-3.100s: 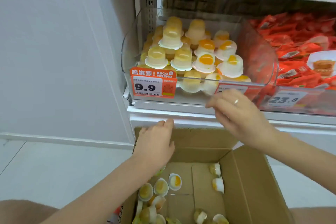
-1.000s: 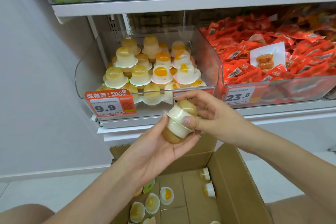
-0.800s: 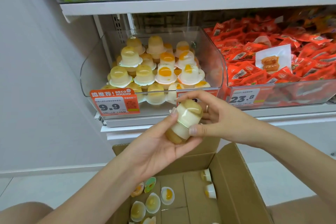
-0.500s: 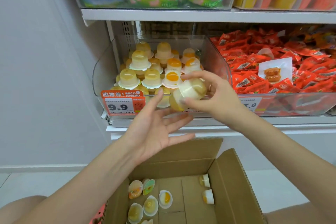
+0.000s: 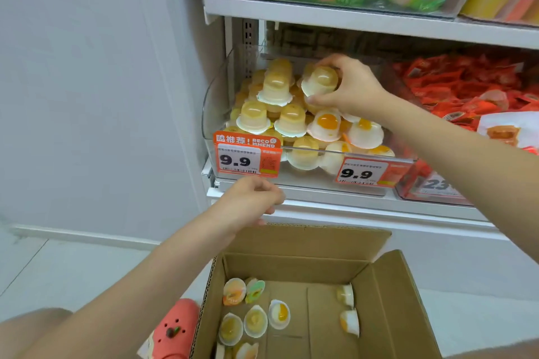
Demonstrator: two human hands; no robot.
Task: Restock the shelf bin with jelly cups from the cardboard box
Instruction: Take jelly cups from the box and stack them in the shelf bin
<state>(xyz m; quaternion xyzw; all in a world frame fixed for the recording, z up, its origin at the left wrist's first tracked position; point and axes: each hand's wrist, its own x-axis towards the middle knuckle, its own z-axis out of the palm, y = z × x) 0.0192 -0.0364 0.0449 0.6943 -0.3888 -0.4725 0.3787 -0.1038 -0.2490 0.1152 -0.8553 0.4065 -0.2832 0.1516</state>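
The left hand (image 5: 253,198) hung loosely curled and empty above the cardboard box (image 5: 385,285), loose jelly cups (image 5: 255,321) lying directly below it. Up and right, the right hand (image 5: 347,87) gripped two stacked jelly cups (image 5: 320,83) over the heaped shelf bin (image 5: 217,96), stack roughly upright.

jelly cups (image 5: 291,114) in bin (image 5: 215,102), box (image 5: 379,300) below

Right hand (image 5: 348,87): from in front of the bin's lip up into the clear bin (image 5: 217,102), frame centre, now gripping the paired jelly cups (image 5: 320,83) atop the pile.
Left hand (image 5: 253,198): let go, dropped lower left, fingers loosely curled, holding nothing.
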